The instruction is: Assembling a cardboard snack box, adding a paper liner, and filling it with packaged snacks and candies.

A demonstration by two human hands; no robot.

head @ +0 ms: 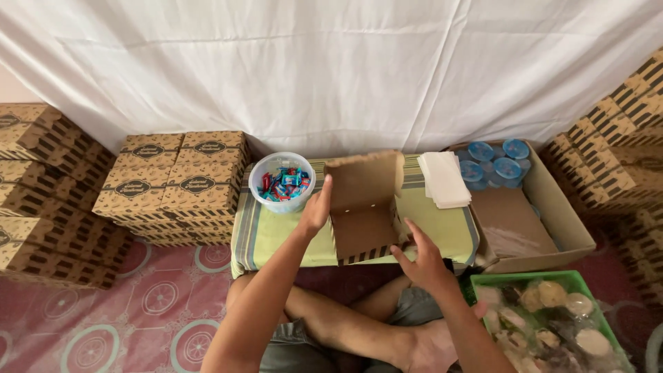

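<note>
The person sits cross-legged on a pink floor mat with round patterns [103,311]. Just to the right of the knees stands a green plastic crate [525,280] filled with wrapped pastries.

The right hand [425,259], fingers spread and clamped on nothing, rests against the lower right corner of an open brown cardboard box with a striped edge [362,221]. The left hand [316,207], also flat with fingers together, presses on the box's left wall. The box sits at the middle of the low counter, on its green striped cloth [276,235], with its lid [366,179] standing upright behind it.

Left of the box, on the same cloth, stands a clear round plastic tub of red and blue wrapped candies [281,183]. Right of the lid lies a stack of white paper napkins [443,178]. Further right, a large open carton [545,214] holds blue-lidded water cups [494,164] at its far end.

Stacks of closed brown printed boxes [173,183] rise at left and right. A white cloth backdrop [331,69] hangs behind everything.
</note>
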